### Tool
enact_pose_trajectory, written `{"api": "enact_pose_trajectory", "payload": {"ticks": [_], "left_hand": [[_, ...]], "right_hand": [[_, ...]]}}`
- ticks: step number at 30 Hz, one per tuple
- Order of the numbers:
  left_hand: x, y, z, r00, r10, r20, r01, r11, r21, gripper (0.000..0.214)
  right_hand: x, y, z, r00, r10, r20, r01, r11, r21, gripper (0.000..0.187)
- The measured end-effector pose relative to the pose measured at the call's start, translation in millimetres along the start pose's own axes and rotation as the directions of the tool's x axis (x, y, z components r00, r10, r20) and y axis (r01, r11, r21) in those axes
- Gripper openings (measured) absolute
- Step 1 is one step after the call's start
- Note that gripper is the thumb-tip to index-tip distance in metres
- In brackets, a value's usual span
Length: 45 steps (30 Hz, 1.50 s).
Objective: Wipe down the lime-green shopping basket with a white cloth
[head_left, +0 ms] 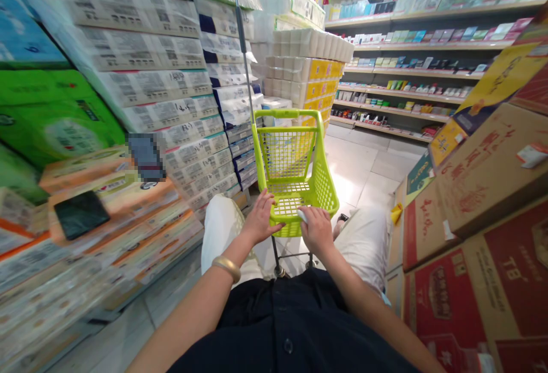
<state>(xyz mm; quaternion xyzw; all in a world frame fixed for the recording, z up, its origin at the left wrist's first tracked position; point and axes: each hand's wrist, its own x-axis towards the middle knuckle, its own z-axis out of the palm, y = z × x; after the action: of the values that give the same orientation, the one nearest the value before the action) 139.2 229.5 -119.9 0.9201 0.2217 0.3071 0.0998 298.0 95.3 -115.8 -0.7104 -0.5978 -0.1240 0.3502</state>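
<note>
A lime-green plastic shopping cart [324, 182] with lattice walls stands between my knees, its basket holding nothing that I can see. My left hand [260, 220] grips the near left corner of the basket rim, thumb spread along the outside. A gold bangle [226, 269] circles that wrist. At the near right part of the rim, my right hand [317, 229] is closed around a small white wipe [302, 215], probably tissue or cloth; most of it is hidden in the fingers. The cart's handle [276, 113] is at the far side.
Stacked paper packs [166, 88] rise on the left, with a dark phone [81, 214] lying on orange packs [124, 193]. Cardboard cartons [492, 173] line the right. Shelves of small goods [406, 71] stand at the back, beyond a tiled floor [363, 156]. A thin metal pole [242, 25] rises behind the cart.
</note>
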Motion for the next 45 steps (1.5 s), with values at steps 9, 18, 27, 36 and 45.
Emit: {"api": "enact_pose_trajectory", "payload": {"ticks": [9,18,27,36,45], "left_hand": [[-3.8,-3.7,2.7,1.000,0.004,-0.005,-0.003,1.000,0.001,0.056],[-5.0,-3.3,-4.4,0.999,-0.035,-0.012,0.035,0.998,-0.045,0.053],[-7.2,-8.2,-4.5,0.999,-0.033,0.005,0.033,0.998,-0.059,0.056],[-6.1,-4.9,2.0,0.999,-0.024,-0.046,0.021,0.998,-0.067,0.056],[-6.5,-6.4,-0.2,0.999,-0.035,-0.024,0.034,0.997,-0.073,0.057]], "right_hand": [[0.9,-49.5,21.5,0.990,-0.129,0.059,0.124,0.989,0.083,0.042],[-11.3,-0.6,4.9,0.990,0.022,-0.138,-0.016,0.999,0.045,0.037],[-9.1,-20.6,16.4,0.983,-0.181,-0.043,0.185,0.976,0.113,0.045],[-19.7,-22.8,28.1,0.959,-0.218,-0.183,0.244,0.960,0.134,0.052],[-31.0,-10.7,24.6,0.920,-0.315,-0.231,0.337,0.940,0.060,0.057]]}}
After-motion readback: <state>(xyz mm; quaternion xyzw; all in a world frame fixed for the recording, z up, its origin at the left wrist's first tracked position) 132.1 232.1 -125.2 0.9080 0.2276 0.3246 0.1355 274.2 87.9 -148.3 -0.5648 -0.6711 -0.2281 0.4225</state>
